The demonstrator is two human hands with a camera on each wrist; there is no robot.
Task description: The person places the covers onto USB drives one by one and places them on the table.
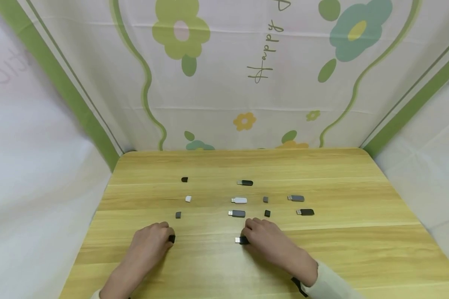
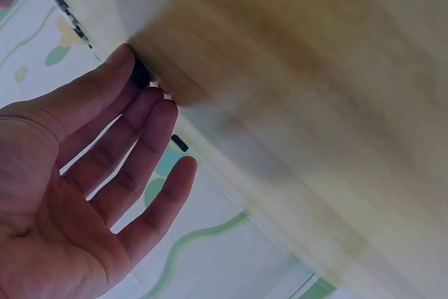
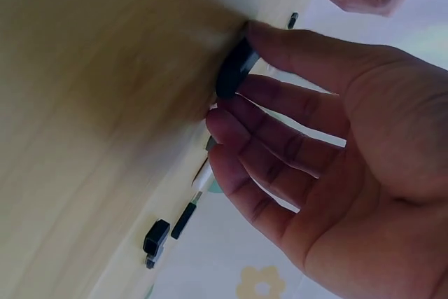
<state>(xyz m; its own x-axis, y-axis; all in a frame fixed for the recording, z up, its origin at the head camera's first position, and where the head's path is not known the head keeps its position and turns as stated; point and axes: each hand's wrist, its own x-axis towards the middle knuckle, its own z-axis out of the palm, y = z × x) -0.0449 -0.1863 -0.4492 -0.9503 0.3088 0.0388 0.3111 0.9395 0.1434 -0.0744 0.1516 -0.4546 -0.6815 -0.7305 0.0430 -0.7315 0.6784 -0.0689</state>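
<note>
On the left side of the table my left hand (image 1: 151,241) pinches a small black USB cap (image 1: 172,238) between thumb and fingers. The left wrist view shows that cap (image 2: 141,73) at the fingertips, close to the tabletop. My right hand (image 1: 266,239) grips a black USB stick (image 1: 243,240) by its body, with the metal plug pointing left toward the cap. Seen from the right wrist, the stick (image 3: 236,68) sits between thumb and forefinger, low over the wood. Cap and stick are well apart.
Beyond the hands lie capless sticks: black (image 1: 247,182), white (image 1: 239,200), grey (image 1: 237,213), another grey (image 1: 296,198) and another black (image 1: 306,212). Loose caps lie to their left: black (image 1: 185,180), white (image 1: 188,199), grey (image 1: 178,215). Two more, grey (image 1: 265,199) and black (image 1: 267,213), lie between sticks.
</note>
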